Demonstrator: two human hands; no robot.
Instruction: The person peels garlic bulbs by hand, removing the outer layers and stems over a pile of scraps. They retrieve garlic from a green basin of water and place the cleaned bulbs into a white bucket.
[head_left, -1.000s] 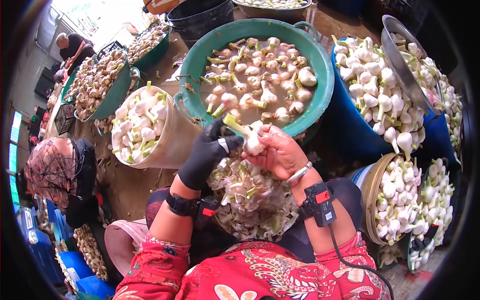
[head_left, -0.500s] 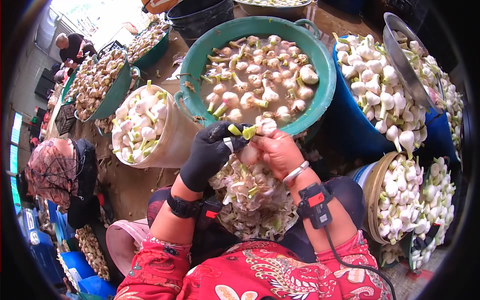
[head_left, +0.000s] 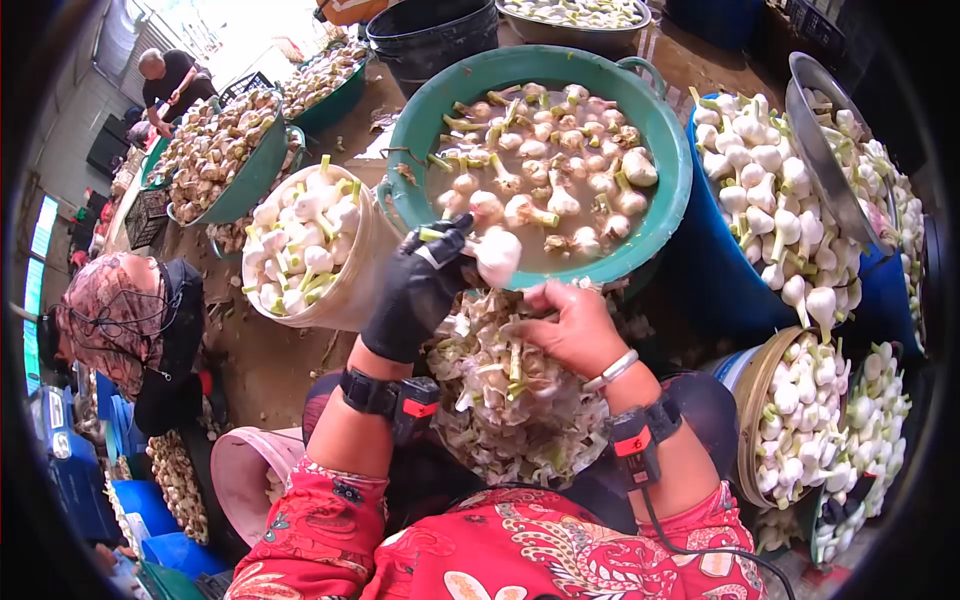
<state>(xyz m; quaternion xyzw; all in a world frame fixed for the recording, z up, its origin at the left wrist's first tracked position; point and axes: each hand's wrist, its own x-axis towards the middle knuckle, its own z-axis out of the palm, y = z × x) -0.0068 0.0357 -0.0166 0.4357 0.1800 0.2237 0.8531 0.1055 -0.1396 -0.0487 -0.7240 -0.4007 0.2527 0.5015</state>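
Note:
In my black-gloved left hand (head_left: 412, 300) is a whitish garlic bulb (head_left: 497, 257), its green stalk end gripped in the fingers. The bulb hangs by the near rim of a green basin (head_left: 672, 200) of murky water, where several unpeeled garlic bulbs (head_left: 563, 200) float. My bare right hand (head_left: 578, 328) is just right of and below the bulb, apart from it. Its thumb and fingers are parted, with nothing clearly held between them. Beneath both hands is a heap of garlic skins (head_left: 490, 400) with cut stalk pieces.
To the left stands a white bucket (head_left: 345, 270) of peeled garlic; a blue barrel (head_left: 715, 255) of garlic is on the right. Below the barrel is another full bucket (head_left: 748, 400). A person in a patterned head covering (head_left: 112, 310) sits at the left. A pink bucket (head_left: 240, 480) stands lower left.
My right hand has come off the bulb and moved down and right. The bulb, now whiter, stays in my left hand. The view has shifted slightly.

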